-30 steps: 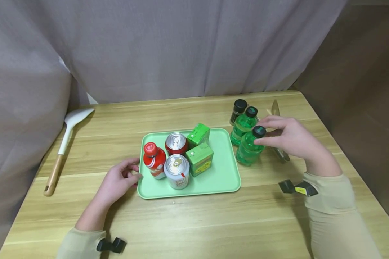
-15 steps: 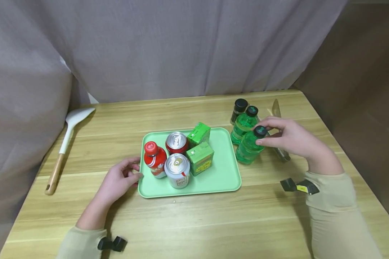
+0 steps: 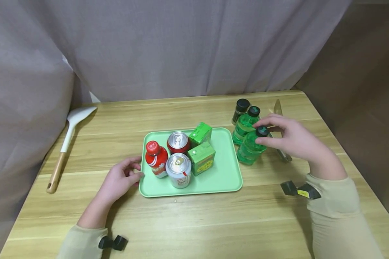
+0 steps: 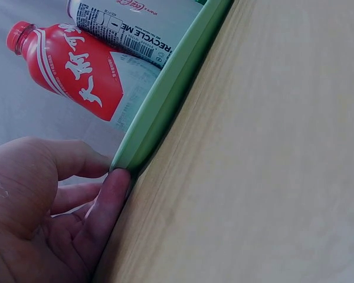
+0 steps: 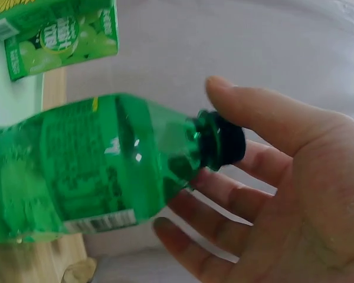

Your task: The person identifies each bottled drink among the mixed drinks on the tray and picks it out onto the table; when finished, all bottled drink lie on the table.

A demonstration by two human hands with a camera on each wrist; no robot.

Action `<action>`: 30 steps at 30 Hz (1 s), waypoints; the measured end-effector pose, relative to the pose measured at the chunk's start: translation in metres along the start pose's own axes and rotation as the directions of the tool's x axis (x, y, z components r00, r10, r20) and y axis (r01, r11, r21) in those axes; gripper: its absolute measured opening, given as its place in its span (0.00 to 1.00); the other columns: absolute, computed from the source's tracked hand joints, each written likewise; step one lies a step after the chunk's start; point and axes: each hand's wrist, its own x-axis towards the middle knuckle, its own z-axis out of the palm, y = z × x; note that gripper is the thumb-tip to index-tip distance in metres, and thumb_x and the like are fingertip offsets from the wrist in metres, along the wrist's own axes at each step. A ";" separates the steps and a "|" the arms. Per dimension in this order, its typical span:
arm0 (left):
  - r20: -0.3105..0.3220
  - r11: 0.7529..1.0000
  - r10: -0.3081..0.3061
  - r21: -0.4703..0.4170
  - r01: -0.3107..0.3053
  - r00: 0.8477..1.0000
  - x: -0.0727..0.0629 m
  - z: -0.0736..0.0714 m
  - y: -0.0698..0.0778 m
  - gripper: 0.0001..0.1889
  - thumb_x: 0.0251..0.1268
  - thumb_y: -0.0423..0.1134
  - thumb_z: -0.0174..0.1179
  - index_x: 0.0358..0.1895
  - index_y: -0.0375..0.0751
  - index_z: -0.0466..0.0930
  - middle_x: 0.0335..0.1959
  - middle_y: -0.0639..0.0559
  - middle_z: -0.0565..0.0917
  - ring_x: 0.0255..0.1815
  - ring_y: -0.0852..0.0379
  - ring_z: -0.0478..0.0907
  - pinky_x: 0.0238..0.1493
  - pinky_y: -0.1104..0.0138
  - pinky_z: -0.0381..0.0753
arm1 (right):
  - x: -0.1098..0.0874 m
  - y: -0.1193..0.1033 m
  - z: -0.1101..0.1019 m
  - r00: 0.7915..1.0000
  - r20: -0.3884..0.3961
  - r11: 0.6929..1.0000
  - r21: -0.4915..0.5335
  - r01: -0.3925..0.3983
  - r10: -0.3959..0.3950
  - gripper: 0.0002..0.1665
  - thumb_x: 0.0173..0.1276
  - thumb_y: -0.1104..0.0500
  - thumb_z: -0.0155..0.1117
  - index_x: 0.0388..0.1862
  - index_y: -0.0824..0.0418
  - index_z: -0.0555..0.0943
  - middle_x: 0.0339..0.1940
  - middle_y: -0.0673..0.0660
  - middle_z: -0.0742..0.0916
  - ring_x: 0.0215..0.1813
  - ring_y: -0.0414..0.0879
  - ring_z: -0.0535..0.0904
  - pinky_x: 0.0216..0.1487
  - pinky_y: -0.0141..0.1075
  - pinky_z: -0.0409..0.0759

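Note:
In the head view my left hand [image 3: 124, 176] is at the left edge of a pale green tray [image 3: 220, 181]. It pinches the rim, as the left wrist view shows. On the tray stand a red-labelled bottle [image 3: 157, 162], a red can [image 3: 177, 142], a white can [image 3: 179, 174] and two green juice cartons [image 3: 202, 160], one behind the other. My right hand [image 3: 286, 138] is around the black cap of the nearer green bottle [image 3: 249, 149]. In the right wrist view its thumb [image 5: 248, 109] stands apart from the cap, with the fingers loosely spread behind.
A second green bottle [image 3: 244, 126] stands right behind the first, with a black-capped spice jar [image 3: 240, 111] beyond it. A metal utensil [image 3: 278, 108] lies partly hidden behind my right hand. At the far left lies a white spatula [image 3: 68, 136] with a wooden handle.
The whole head view has drifted slightly. My right hand's fingers stand a little wider around the green bottle's cap. My left hand stays at the tray's rim.

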 end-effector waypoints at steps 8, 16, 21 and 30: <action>0.008 1.000 -0.013 -0.015 0.014 1.000 0.001 0.001 0.000 0.27 0.65 0.27 0.65 0.68 0.31 0.74 0.48 0.36 0.81 0.31 0.55 0.79 0.32 0.64 0.90 | 0.000 -0.010 0.008 0.995 -0.097 0.998 0.055 0.027 -0.021 0.18 0.66 0.62 0.75 0.55 0.54 0.86 0.54 0.51 0.86 0.56 0.32 0.76 0.59 0.22 0.70; 0.003 1.000 -0.012 -0.016 0.012 1.000 0.000 0.001 -0.001 0.27 0.65 0.27 0.65 0.68 0.31 0.74 0.48 0.36 0.81 0.31 0.55 0.79 0.32 0.64 0.90 | 0.004 -0.026 0.021 0.956 -0.251 0.985 0.034 0.167 -0.154 0.14 0.64 0.67 0.74 0.49 0.60 0.88 0.49 0.54 0.88 0.52 0.31 0.78 0.58 0.19 0.73; 0.006 1.000 -0.009 -0.017 0.010 1.000 0.000 0.001 0.000 0.27 0.65 0.27 0.65 0.68 0.32 0.74 0.48 0.36 0.81 0.31 0.55 0.79 0.32 0.64 0.90 | 0.004 -0.032 0.027 0.935 -0.289 0.974 0.032 0.225 -0.206 0.15 0.61 0.72 0.75 0.47 0.63 0.88 0.47 0.54 0.88 0.51 0.30 0.78 0.58 0.20 0.75; 0.002 1.000 0.001 -0.017 -0.001 1.000 0.001 0.000 -0.001 0.27 0.65 0.27 0.65 0.68 0.32 0.74 0.47 0.36 0.81 0.31 0.55 0.79 0.31 0.64 0.90 | 0.006 -0.043 0.037 0.893 -0.316 0.935 0.044 0.352 -0.321 0.20 0.55 0.76 0.76 0.46 0.61 0.88 0.45 0.53 0.88 0.53 0.32 0.79 0.61 0.23 0.75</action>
